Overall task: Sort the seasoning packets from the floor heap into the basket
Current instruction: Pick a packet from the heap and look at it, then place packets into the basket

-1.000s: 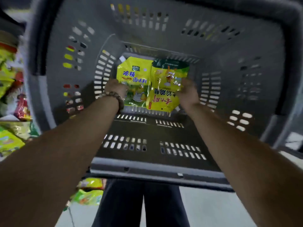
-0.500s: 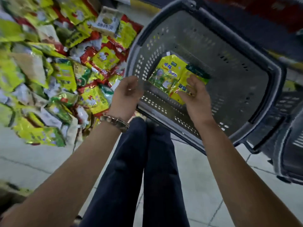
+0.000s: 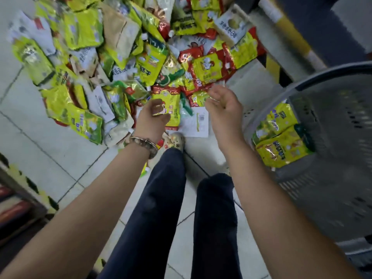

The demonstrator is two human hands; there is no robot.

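The left hand is down at the near edge of the heap. Its fingers and thumb are curled onto a yellow packet with a red top, so it looks like it is pinching it to lift it. The right hand hangs just beside it over the heap, fingers loose and a bit bent, with nothing in it, maybe ready to take another one. The basket sits on the right, close to the right arm, so a packet only needs a short trip. Two packets lie flat side by side in its bottom, with lots of room around them for more. The basket wall is tall, so a hand must go up and over the rim. A white packet lies flat on the floor by the person's shoe, and the bare tiles on the left give room to move
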